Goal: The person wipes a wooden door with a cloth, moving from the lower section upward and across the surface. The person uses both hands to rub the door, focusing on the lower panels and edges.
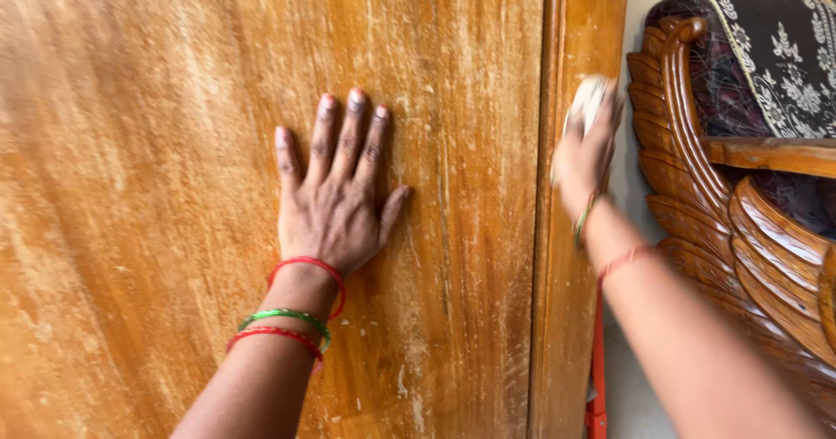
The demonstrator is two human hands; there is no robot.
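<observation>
head view, looking at a wooden door (174, 143) that fills the left and centre of the frame. left hand (335, 191) lies flat on the panel at centre, palm down, fingers spread and a little fanned, thumb out to the right; red and green bangles (292, 317) on the wrist. right hand (588, 147) is at centre right, blurred, fingers curled round a pale wad, looks like a cloth (588, 99), held against the door's right edge strip (566, 256); exactly how the fingers pinch it cannot be told through the blur.

progress, as a judgement: wiping looks partly done at best. the cloth is on the edge strip only, near the upper part. the wide panel shows whitish dusty streaks and specks, thickest just right of the left hand and down toward the bottom centre, so most of the surface seems left to do.

door look: orange-brown varnished wood, vertical grain, worn, patchy sheen, pale scuffs.

at right of the frame stands a carved wooden sofa arm (697, 143) with dark floral fabric (775, 56), apart from the door. a red thing (597, 395) shows low in the gap, too narrow to tell.
</observation>
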